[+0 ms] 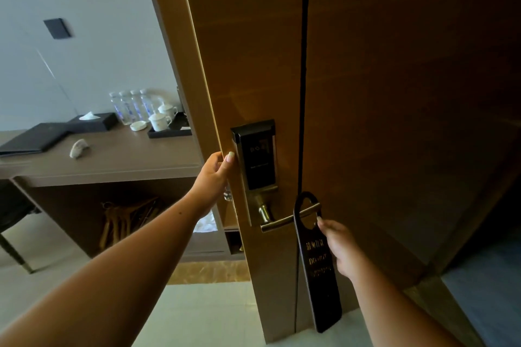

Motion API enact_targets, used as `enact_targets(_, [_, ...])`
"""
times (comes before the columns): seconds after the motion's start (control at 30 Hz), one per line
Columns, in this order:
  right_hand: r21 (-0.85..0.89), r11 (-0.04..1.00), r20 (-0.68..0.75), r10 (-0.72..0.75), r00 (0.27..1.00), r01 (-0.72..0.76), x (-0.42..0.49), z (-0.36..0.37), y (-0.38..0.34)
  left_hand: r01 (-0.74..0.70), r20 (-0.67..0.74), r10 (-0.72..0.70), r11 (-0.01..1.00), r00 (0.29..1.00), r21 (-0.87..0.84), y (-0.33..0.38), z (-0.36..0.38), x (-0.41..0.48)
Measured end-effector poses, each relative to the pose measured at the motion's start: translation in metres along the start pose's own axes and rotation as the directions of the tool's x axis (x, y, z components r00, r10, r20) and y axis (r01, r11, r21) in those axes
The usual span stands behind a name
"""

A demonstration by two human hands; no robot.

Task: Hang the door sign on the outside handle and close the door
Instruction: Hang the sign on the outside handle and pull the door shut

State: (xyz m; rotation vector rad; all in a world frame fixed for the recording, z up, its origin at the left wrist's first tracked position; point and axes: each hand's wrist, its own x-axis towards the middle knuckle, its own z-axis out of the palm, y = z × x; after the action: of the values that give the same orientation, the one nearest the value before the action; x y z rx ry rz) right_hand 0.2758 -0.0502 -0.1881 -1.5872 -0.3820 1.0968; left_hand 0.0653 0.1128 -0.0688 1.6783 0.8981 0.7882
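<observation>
A long black door sign [320,270] with gold lettering hangs with its top hook looped over the metal lever handle [284,221] on the outside of the brown wooden door [394,93]. My right hand [339,248] pinches the sign's right edge just below the hook. My left hand [215,175] grips the door's free edge next to the black card-reader lock plate [258,158], thumb on the outer face. The door stands ajar, and the room shows through the gap on the left.
Inside the room a brown desk [112,160] carries a tray with white cups [159,121], several water bottles [129,105], a black tissue box [94,121] and a black folder [31,139]. Wooden hangers [127,220] hang under the desk. Blue carpet [485,290] lies at lower right.
</observation>
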Motion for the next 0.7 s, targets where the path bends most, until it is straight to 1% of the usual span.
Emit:
enact_targets(0.1, [-0.042, 0.999, 0.038, -0.028, 0.999, 0.029, 0.003, 0.01, 0.0, 0.001, 0.029, -0.002, 1.0, 1.0, 0.031, 0.0, -0.004, 0.003])
enact_targets(0.2, [-0.089, 0.994, 0.139, -0.047, 0.989, 0.06, 0.003, 0.023, 0.01, 0.002, 0.042, -0.004, 0.999, 0.999, 0.047, -0.002, -0.008, 0.007])
enact_targets(0.27, [-0.081, 0.995, 0.202, -0.042, 0.979, 0.06, 0.002, 0.029, 0.018, 0.006, 0.046, -0.008, 0.999, 0.999, 0.044, -0.003, -0.009, 0.009])
enact_targets(0.33, [-0.067, 0.996, 0.234, -0.033, 0.972, 0.051, 0.002, 0.032, 0.023, 0.011, 0.048, -0.013, 0.999, 0.999, 0.05, -0.002, -0.009, 0.008])
enact_targets(0.53, [-0.064, 0.991, 0.257, -0.101, 0.961, 0.121, 0.003, 0.042, 0.025, 0.016, 0.033, -0.018, 0.997, 0.999, 0.072, -0.001, -0.007, 0.006])
enact_targets(0.7, [-0.03, 0.991, 0.216, -0.122, 0.969, 0.132, 0.004, 0.041, 0.028, 0.008, 0.023, -0.01, 0.995, 1.0, 0.101, -0.001, -0.004, 0.001])
